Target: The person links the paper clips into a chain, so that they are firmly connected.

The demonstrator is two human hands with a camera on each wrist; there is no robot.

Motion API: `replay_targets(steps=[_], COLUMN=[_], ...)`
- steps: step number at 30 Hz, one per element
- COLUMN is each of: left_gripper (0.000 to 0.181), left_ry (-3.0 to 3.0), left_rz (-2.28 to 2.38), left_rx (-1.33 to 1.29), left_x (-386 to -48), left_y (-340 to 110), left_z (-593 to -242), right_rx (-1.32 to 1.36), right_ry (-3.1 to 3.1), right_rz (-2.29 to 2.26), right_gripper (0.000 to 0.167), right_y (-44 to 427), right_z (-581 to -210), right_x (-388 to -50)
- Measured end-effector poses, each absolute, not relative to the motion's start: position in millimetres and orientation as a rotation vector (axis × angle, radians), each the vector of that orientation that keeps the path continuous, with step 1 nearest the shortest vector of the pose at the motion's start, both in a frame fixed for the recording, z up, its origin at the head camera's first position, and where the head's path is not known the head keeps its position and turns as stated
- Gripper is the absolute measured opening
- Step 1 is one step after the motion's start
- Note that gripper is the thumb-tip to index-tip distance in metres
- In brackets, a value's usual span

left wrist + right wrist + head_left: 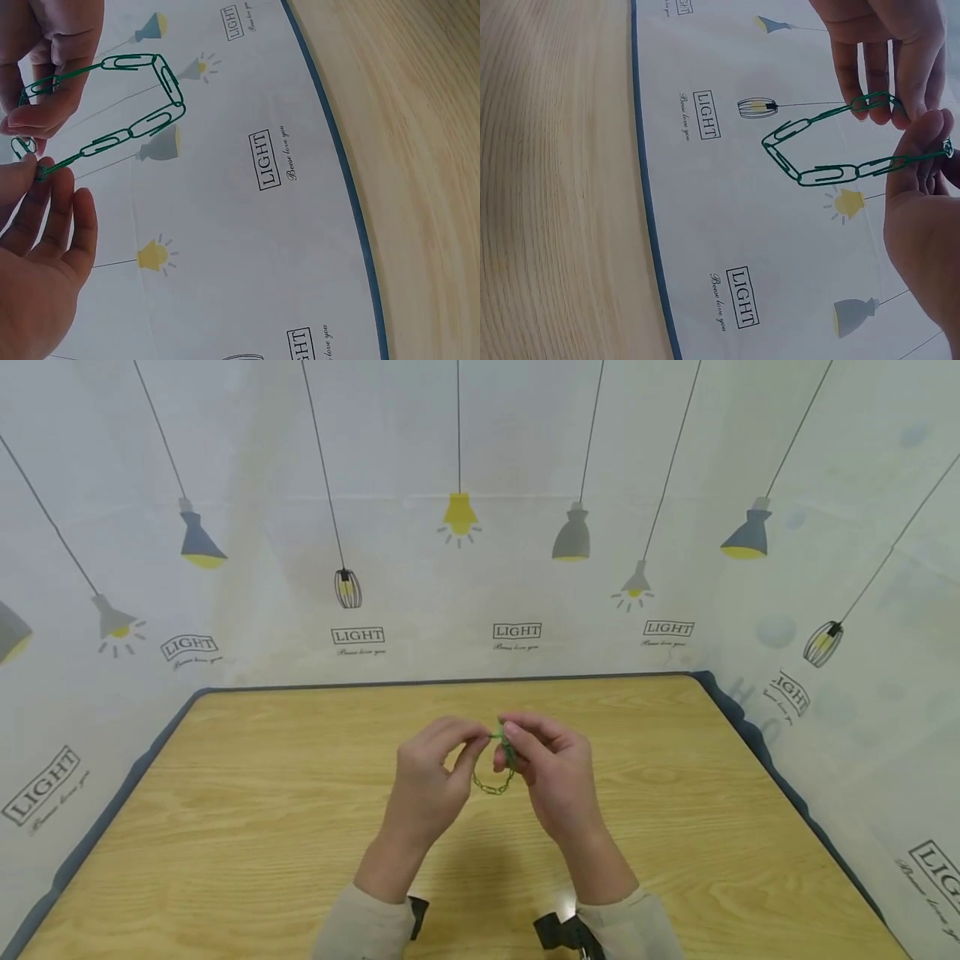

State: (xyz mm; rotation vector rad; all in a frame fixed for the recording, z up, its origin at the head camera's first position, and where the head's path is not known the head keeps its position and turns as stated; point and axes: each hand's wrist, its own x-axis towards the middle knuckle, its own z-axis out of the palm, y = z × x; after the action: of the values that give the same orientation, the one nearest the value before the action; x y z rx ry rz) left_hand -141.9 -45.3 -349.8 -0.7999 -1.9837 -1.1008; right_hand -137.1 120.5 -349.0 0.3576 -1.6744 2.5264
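Observation:
Several green paper clips are linked into a chain, which hangs as a loop between the two hands above the table. One end is pinched between thumb and fingertips of my left hand. My right hand holds the other end, its fingertips close to the left ones. In the left wrist view the paper clip chain stretches out from both hands, and a loose-looking clip end shows between them. The right wrist view shows the chain running across the right fingers; the fingertips partly hide the end clips.
A wood-grain table lies beneath the hands. White cloth walls printed with lamps and lettering surround its back and sides, with a dark blue border along the table edge. Dark straps show at the cuffs.

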Motion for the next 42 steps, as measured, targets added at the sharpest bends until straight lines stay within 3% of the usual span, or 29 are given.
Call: replay_targets(steps=[16,22,28,31,34,38,42], left_gripper=[0.007,0.007,0.010,0.008,0.016,0.026,0.024], left_ry=[-1.989,-2.102,-2.145,-2.164,-2.203,-2.322,-2.444], left_rz=[-1.184,-1.506,-1.849,-1.903,-1.878,-1.608,-1.286], left_rx=[-0.739,-0.626,-0.498,-0.485,-0.504,-0.587,-0.641], left_x=[-143,-141,-137,-136,-137,-137,-137], left_y=[-48,-50,-55,-56,-58,-59,-59], left_z=[-353,-347,-340,-338,-338,-339,-341], right_rx=[0.496,0.502,0.459,0.489,0.565,0.636,0.675], right_ry=[-1.711,-1.924,-2.082,-2.092,-2.135,-2.279,-2.383], right_rz=[2.580,2.451,2.268,2.204,2.054,1.633,1.185], right_gripper=[0.021,0.017,0.024,0.018,0.009,0.024,0.025], right_y=[126,134,142,144,146,146,143], right_z=[-351,-348,-344,-343,-343,-344,-345], right_x=[-136,-135,-136,-136,-136,-136,-136])
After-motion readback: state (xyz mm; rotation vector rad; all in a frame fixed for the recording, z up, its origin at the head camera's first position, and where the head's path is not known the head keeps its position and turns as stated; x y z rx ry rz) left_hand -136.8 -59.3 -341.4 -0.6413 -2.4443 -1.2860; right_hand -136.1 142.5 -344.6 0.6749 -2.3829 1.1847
